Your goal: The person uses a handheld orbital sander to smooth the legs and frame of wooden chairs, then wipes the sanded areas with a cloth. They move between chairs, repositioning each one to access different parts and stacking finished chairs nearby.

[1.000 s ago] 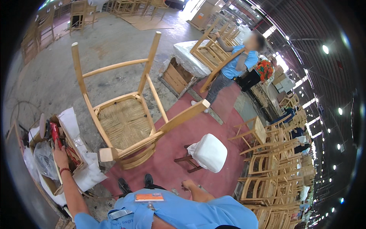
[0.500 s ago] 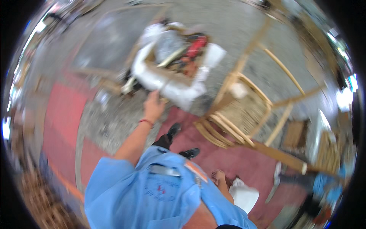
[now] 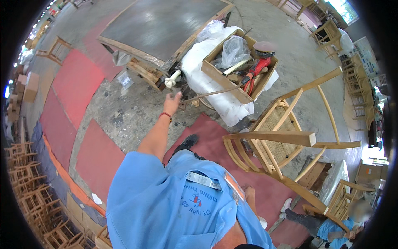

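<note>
My left hand (image 3: 172,101) is stretched out in front of me with its fingers apart, holding nothing. It hovers just left of the near end of a thin rod (image 3: 211,93) that slants up into a wooden box (image 3: 215,74). The box holds a red tool (image 3: 257,68), clear plastic bags (image 3: 233,47) and wooden pieces, and rests on white padding (image 3: 207,87). A white knob (image 3: 170,81) sits just above my hand. My right hand (image 3: 249,192) is low at my side, mostly hidden behind my blue shirt.
A wooden chair frame with a woven seat (image 3: 282,141) lies tipped to my right on the red mat (image 3: 207,133). A grey board on a wooden frame (image 3: 161,25) lies beyond the box. Another person in blue (image 3: 331,228) crouches at the lower right. Stacked chairs (image 3: 25,178) line the left edge.
My head has turned, so the box now lies ahead of me and the chair on the right. My left hand has drawn back from the box's edge to a spot left of it.
</note>
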`<move>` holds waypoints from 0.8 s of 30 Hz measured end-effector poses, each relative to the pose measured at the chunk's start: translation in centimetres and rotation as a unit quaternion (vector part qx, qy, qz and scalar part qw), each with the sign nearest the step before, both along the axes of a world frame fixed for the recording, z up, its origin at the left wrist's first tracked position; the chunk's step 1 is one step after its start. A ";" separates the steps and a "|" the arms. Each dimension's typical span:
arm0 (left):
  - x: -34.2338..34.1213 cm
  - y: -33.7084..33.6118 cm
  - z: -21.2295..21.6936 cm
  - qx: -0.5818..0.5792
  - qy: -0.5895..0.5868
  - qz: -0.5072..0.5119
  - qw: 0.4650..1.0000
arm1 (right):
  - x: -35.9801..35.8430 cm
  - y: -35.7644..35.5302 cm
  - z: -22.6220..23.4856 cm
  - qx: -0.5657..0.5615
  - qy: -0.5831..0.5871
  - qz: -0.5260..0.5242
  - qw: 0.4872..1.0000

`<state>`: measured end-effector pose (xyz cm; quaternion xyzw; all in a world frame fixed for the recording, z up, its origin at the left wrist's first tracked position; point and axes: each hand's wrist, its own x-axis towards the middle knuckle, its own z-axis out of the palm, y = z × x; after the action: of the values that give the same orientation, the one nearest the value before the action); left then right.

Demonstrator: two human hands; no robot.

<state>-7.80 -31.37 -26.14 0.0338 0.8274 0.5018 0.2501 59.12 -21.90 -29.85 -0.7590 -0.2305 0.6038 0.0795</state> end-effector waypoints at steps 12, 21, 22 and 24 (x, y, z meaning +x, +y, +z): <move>-9.4 4.1 -1.2 0.063 -0.068 0.128 0.987 | 2.3 -8.0 -5.2 0.094 0.070 0.065 0.991; -10.7 -0.6 4.0 -0.069 0.250 -0.007 0.966 | -1.4 -11.2 -4.3 0.070 -0.021 0.125 0.989; -10.9 -0.8 4.9 -0.090 0.288 -0.032 0.953 | -1.9 -11.5 -4.1 0.068 0.002 0.115 0.991; -11.6 -0.4 6.5 -0.112 0.289 -0.096 0.946 | -2.4 -11.8 -3.6 0.087 -0.031 0.174 0.980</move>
<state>-19.39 -31.81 -19.69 0.2284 0.9077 0.3486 0.0490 56.75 -33.71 -33.41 -0.7158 -0.4132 0.5621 0.0321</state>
